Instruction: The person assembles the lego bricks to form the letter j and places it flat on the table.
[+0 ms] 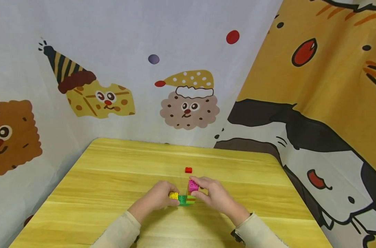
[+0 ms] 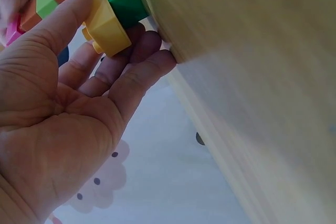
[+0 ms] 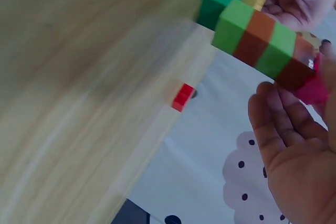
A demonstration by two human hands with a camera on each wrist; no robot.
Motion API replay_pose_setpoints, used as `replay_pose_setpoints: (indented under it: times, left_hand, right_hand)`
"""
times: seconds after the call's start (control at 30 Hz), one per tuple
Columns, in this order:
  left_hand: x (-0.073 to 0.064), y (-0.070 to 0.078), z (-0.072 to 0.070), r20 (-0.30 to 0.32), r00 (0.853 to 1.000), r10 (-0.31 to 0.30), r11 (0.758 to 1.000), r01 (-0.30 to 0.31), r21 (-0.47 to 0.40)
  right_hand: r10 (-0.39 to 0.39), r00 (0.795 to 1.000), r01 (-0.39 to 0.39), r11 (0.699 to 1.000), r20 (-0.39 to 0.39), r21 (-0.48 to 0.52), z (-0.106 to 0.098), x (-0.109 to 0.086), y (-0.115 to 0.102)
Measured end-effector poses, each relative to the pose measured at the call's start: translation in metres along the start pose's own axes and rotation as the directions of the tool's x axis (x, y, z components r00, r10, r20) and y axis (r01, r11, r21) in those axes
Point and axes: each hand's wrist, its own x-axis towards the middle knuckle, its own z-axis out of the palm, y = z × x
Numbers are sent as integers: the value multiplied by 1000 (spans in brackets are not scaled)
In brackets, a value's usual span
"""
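Observation:
On the table stands a toy brick build. Its dark green base brick (image 1: pixel 182 199) carries a tower (image 3: pixel 257 40) of alternating light green and orange-brown bricks at its right end. A yellow brick (image 2: pixel 107 27) sits at the base's left end, and my left hand (image 1: pixel 160 196) grips it between thumb and fingers. Atop the tower is a pink brick (image 1: pixel 193 186), pinched by the thumb and fingers of my right hand (image 1: pixel 215 193). In the right wrist view the pink brick meets the uppermost orange-brown one; whether it is fully pressed down I cannot tell.
A small red brick (image 1: pixel 188 170) lies on the wooden table (image 1: pixel 113 162) beyond the tower. Behind the table's far edge hangs a white cloth (image 1: pixel 138 34) with cartoon food. A cloth with large cartoon animals (image 1: pixel 324 131) hangs along the right.

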Motion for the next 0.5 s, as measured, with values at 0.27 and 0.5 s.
replay_pose_setpoints:
  times: [0.27, 0.5]
  left_hand:
    - [0, 0, 0, 1, 1000, 0, 1000, 0, -7]
    - [1, 1, 0, 2, 1000, -7, 1000, 7, -1]
  right_hand:
    - [-57, 994, 49, 995, -96, -92, 8, -5, 1]
    - [-129, 981, 92, 966, -142, -243, 13, -9, 0]
